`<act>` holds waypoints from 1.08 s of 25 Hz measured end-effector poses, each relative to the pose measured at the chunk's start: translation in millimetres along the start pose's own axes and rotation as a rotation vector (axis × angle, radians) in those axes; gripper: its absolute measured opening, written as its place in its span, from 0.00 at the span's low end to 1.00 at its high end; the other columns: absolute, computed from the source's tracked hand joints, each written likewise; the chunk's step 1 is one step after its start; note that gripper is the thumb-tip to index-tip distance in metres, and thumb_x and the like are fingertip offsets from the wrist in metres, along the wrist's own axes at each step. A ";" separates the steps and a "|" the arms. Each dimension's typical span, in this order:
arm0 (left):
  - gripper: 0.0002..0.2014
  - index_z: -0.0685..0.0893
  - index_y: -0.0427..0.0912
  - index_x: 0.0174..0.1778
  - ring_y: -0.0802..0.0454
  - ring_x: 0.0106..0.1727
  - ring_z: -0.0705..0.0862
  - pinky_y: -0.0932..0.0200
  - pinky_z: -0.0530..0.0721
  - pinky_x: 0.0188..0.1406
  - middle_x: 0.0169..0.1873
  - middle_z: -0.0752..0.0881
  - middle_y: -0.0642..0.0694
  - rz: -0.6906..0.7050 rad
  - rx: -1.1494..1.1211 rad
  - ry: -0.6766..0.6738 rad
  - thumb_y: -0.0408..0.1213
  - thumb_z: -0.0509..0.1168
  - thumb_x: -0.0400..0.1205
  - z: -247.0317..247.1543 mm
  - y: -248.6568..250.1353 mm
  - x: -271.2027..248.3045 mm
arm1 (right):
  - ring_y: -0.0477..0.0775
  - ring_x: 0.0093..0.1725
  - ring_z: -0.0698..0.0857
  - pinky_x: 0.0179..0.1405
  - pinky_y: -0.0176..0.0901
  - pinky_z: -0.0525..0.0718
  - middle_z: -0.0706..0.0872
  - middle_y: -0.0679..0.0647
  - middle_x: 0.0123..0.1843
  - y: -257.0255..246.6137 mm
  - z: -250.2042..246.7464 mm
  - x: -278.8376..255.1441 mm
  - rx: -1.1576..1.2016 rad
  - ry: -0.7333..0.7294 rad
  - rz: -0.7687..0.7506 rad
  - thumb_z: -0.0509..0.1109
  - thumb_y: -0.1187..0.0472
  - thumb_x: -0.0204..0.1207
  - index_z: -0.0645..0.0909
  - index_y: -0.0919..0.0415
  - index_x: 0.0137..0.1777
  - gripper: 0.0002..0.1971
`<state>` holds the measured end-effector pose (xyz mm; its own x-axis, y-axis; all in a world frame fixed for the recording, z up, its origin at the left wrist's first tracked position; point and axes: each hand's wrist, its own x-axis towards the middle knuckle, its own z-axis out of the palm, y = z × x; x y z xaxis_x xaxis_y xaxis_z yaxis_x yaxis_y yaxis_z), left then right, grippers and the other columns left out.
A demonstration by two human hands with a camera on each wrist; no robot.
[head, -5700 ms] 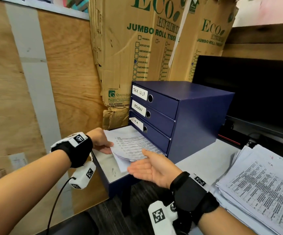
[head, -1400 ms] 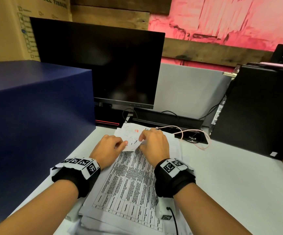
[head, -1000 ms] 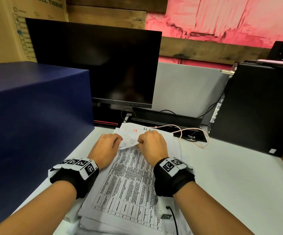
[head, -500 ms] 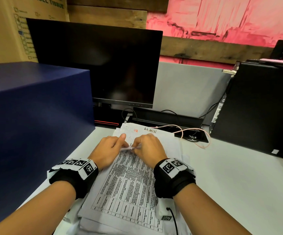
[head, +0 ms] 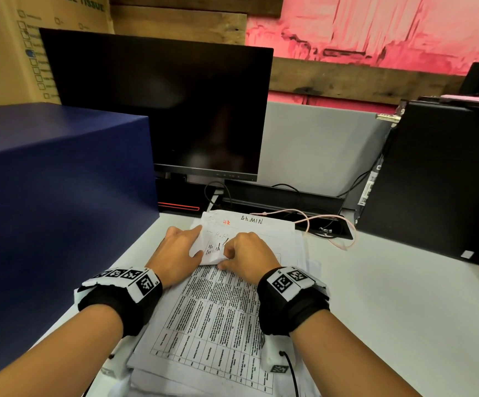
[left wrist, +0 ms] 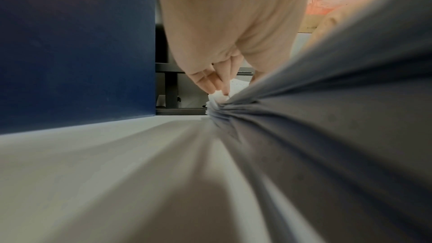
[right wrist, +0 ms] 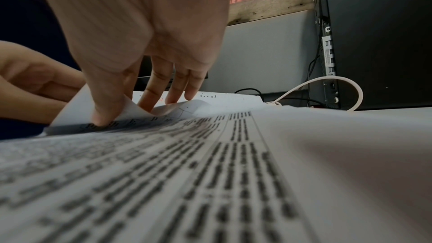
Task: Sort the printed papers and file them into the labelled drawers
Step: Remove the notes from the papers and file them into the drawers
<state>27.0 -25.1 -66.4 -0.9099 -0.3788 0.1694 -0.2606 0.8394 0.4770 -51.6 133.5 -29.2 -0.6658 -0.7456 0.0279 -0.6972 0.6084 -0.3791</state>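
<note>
Lifted further now, top sheet [head: 214, 247] curls between both hands.

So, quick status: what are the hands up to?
Both hands, left and right, peeling back the top sheet. Paper stack on desk. Nothing in the way.

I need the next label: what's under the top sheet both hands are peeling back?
Under the top sheet, pinched by the left hand and right hand, lies a page marked "HR" and "ADMIN"; lower pages are covered.
</note>
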 end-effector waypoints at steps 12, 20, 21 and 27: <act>0.07 0.90 0.57 0.50 0.54 0.48 0.74 0.60 0.71 0.45 0.37 0.82 0.56 0.147 -0.072 0.095 0.45 0.68 0.81 -4.3 2.5 -0.4 | 0.56 0.45 0.83 0.45 0.46 0.82 0.87 0.54 0.42 0.7 0.9 -0.7 -0.015 0.057 0.000 0.73 0.54 0.76 0.90 0.52 0.44 0.05; 0.31 0.81 0.40 0.24 0.53 0.47 0.79 0.55 0.77 0.52 0.32 0.85 0.46 0.019 -0.315 0.052 0.61 0.52 0.81 -3.8 9.3 -1.9 | 0.55 0.49 0.85 0.49 0.49 0.85 0.87 0.51 0.48 -2.6 -2.1 -1.8 0.074 0.280 0.035 0.73 0.54 0.77 0.77 0.51 0.58 0.12; 0.28 0.81 0.43 0.23 0.53 0.47 0.79 0.55 0.76 0.51 0.31 0.84 0.48 0.015 -0.314 0.048 0.58 0.54 0.83 -4.2 9.6 -2.1 | 0.55 0.51 0.84 0.49 0.48 0.84 0.86 0.52 0.49 -2.1 -2.1 -1.0 0.045 0.274 0.035 0.73 0.53 0.77 0.81 0.51 0.55 0.09; 0.31 0.75 0.57 0.73 0.55 0.68 0.64 0.56 0.68 0.68 0.63 0.75 0.55 -0.025 -0.072 0.095 0.56 0.72 0.74 -7.0 7.7 -4.9 | 0.53 0.61 0.71 0.58 0.42 0.75 0.76 0.51 0.57 -0.6 -1.8 -1.2 -0.108 0.143 -0.020 0.78 0.51 0.71 0.87 0.53 0.43 0.07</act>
<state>31.7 -19.5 -57.6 -0.8678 -0.4371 0.2365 -0.2557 0.8007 0.5418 -50.9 134.5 -27.4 -0.6769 -0.7164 0.1690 -0.7303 0.6250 -0.2757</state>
